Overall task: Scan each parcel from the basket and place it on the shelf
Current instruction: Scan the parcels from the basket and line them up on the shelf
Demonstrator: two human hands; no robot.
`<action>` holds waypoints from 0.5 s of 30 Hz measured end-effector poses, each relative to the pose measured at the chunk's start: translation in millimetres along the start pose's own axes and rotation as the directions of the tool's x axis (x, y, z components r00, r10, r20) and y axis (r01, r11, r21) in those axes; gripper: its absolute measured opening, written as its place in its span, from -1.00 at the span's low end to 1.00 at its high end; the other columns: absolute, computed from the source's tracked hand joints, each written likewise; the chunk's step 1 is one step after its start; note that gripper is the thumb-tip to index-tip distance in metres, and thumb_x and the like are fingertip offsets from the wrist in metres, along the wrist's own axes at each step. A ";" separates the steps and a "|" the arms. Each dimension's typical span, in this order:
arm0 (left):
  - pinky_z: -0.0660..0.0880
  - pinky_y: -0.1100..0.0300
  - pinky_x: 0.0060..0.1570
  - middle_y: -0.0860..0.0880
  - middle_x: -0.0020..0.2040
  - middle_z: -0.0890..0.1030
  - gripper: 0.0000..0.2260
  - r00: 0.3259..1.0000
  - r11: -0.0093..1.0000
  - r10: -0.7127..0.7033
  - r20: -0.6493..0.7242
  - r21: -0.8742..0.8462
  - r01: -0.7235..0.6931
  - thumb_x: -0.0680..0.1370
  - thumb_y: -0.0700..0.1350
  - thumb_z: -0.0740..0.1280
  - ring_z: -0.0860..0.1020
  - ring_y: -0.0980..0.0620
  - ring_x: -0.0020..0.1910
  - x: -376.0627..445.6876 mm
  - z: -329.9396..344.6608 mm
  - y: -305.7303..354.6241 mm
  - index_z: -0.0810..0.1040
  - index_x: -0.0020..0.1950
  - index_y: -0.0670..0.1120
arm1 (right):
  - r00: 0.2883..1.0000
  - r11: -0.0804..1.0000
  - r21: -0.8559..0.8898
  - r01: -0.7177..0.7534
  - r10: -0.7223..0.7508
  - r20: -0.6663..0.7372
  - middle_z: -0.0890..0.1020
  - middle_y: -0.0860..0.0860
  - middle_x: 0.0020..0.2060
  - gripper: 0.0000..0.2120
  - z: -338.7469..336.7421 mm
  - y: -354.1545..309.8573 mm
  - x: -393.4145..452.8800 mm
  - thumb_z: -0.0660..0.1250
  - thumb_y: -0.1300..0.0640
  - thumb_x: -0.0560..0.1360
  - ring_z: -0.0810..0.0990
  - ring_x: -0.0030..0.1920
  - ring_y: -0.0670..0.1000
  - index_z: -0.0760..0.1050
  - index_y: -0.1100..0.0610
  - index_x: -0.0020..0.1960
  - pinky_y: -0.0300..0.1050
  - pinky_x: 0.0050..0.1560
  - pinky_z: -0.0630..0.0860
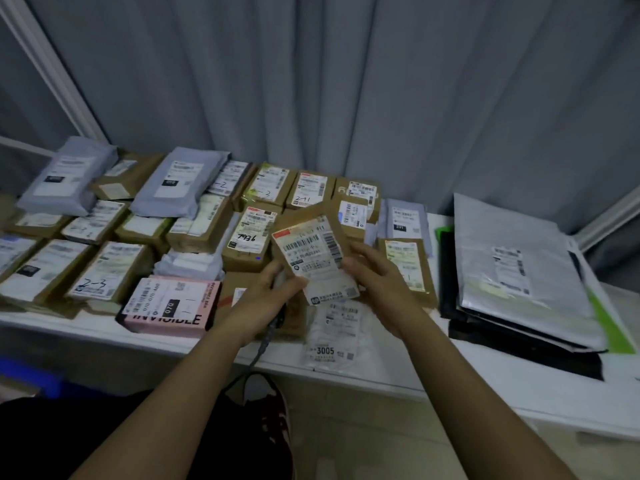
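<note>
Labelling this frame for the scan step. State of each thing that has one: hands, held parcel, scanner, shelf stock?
left hand: curled round the scanner, thumb on the held parcel's lower edge
right hand: grips the held parcel's right side
held parcel: lifted above the shelf, tilted, label up
scanner: in the left hand, mostly hidden, cable hanging
pink box: lying on the shelf, at its front edge
silver mailer: flat, topping a stack

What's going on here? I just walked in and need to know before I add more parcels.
A person holds a small brown parcel in both hands, label up, above a white shelf crowded with labelled boxes and mailers. The left hand also grips what looks like a corded scanner. This parcel isn't set down yet.
</note>
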State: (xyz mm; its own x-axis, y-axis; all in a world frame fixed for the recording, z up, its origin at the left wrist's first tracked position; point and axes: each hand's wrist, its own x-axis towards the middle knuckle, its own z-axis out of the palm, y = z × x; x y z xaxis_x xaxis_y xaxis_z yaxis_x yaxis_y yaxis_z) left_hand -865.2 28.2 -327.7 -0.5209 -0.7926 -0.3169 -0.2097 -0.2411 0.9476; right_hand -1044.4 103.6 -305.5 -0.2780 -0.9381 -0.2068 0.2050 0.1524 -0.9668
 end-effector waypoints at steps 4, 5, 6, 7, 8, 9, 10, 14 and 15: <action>0.40 0.43 -0.12 0.29 0.16 0.48 -0.81 0.998 0.997 0.051 0.042 0.062 -0.054 0.56 0.02 0.31 0.46 0.35 0.06 -0.9 8.1 4.9 0.47 0.16 0.21 | 0.978 0.994 0.051 0.097 -0.085 -0.192 0.68 -0.08 0.02 -0.74 1.2 28.3 -18.8 0.26 0.17 0.59 0.67 0.00 -0.09 0.49 -0.01 0.26 -0.07 -0.10 0.64; 0.39 0.41 -0.11 0.24 0.18 0.47 -0.82 0.997 0.992 0.074 0.023 0.104 -0.076 0.56 0.03 0.30 0.45 0.31 0.07 -1.0 10.0 3.1 0.48 0.16 0.20 | 0.963 0.991 0.091 0.099 -0.072 -0.259 0.68 -0.04 0.04 -0.75 -1.7 36.2 -23.0 0.24 0.15 0.60 0.67 0.01 -0.06 0.50 0.03 0.27 -0.06 -0.10 0.64; 0.40 0.37 -0.10 0.19 0.22 0.47 -0.84 0.995 0.986 0.099 -0.006 0.137 -0.097 0.57 0.02 0.30 0.45 0.27 0.08 -1.3 12.6 2.2 0.49 0.14 0.18 | 0.941 0.986 0.141 0.095 -0.043 -0.336 0.68 0.01 0.05 -0.77 -6.8 43.6 -28.1 0.22 0.13 0.61 0.67 0.02 -0.02 0.52 0.07 0.24 -0.05 -0.11 0.64; 0.42 0.34 -0.10 0.15 0.23 0.47 -0.86 0.993 0.981 0.116 -0.025 0.162 -0.110 0.58 0.02 0.29 0.47 0.24 0.07 -1.0 15.0 0.3 0.51 0.12 0.17 | 0.909 0.978 0.194 0.082 0.007 -0.417 0.67 0.05 0.05 -0.78 -13.4 50.6 -34.7 0.20 0.10 0.62 0.66 0.02 0.02 0.54 0.08 0.19 -0.06 -0.12 0.64; 0.44 0.32 -0.11 0.12 0.23 0.48 -0.88 0.991 0.977 0.132 -0.037 0.177 -0.123 0.59 0.00 0.28 0.48 0.25 0.03 -2.4 17.8 -0.1 0.51 0.10 0.17 | 0.866 0.971 0.234 0.057 0.069 -0.496 0.67 0.08 0.04 -0.80 -22.2 59.0 -42.2 0.19 0.07 0.63 0.65 0.02 0.04 0.56 0.06 0.13 -0.06 -0.13 0.63; 0.45 0.30 -0.12 0.11 0.22 0.48 -0.89 0.988 0.973 0.148 -0.036 0.186 -0.139 0.60 -0.01 0.27 0.49 0.26 -0.01 -2.8 19.9 -1.5 0.51 0.08 0.18 | 0.821 0.968 0.250 0.020 0.127 -0.557 0.66 0.09 0.04 -0.80 -32.3 68.5 -51.1 0.18 0.04 0.64 0.64 0.01 0.05 0.57 0.03 0.08 -0.07 -0.13 0.62; 0.45 0.30 -0.12 0.10 0.23 0.48 -0.89 0.987 0.970 0.157 -0.040 0.193 -0.147 0.60 -0.01 0.26 0.48 0.28 -0.02 -3.8 21.9 -1.9 0.51 0.07 0.19 | 0.780 0.969 0.247 -0.027 0.175 -0.601 0.66 0.10 0.03 -0.80 -42.4 79.2 -60.9 0.17 0.02 0.64 0.62 0.00 0.05 0.57 0.01 0.05 -0.08 -0.13 0.59; 0.40 0.42 -0.21 0.17 0.20 0.46 -0.85 0.981 0.964 0.179 -0.077 0.213 -0.159 0.61 -0.03 0.25 0.45 0.40 -0.05 -7.6 24.1 -2.0 0.52 0.15 0.14 | 0.651 0.953 0.220 -0.206 0.302 -0.697 0.66 0.09 -0.10 -0.73 -73.6 124.0 -104.2 0.18 -0.04 0.62 0.59 -0.13 0.03 0.58 0.07 -0.06 -0.09 -0.17 0.47; 0.41 0.47 -0.27 0.20 0.14 0.48 -0.84 0.980 0.964 0.181 -0.082 0.213 -0.160 0.61 -0.04 0.25 0.46 0.44 -0.14 -8.2 24.2 -2.2 0.51 0.16 0.13 | 0.626 0.947 0.216 -0.239 0.320 -0.711 0.66 0.09 -0.14 -0.70 -79.0 133.2 -113.2 0.19 -0.06 0.62 0.58 -0.17 0.03 0.59 0.09 -0.07 -0.09 -0.17 0.45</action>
State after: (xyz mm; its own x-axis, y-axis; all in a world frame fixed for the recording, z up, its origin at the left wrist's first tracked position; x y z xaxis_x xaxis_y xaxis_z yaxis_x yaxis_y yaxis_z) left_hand -880.5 48.7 -328.2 -0.4806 -0.8663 -0.1360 -0.2955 0.0139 0.9553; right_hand -1059.8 254.7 -422.7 -0.7759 -0.3166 -0.5457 0.4632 0.3014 -0.8335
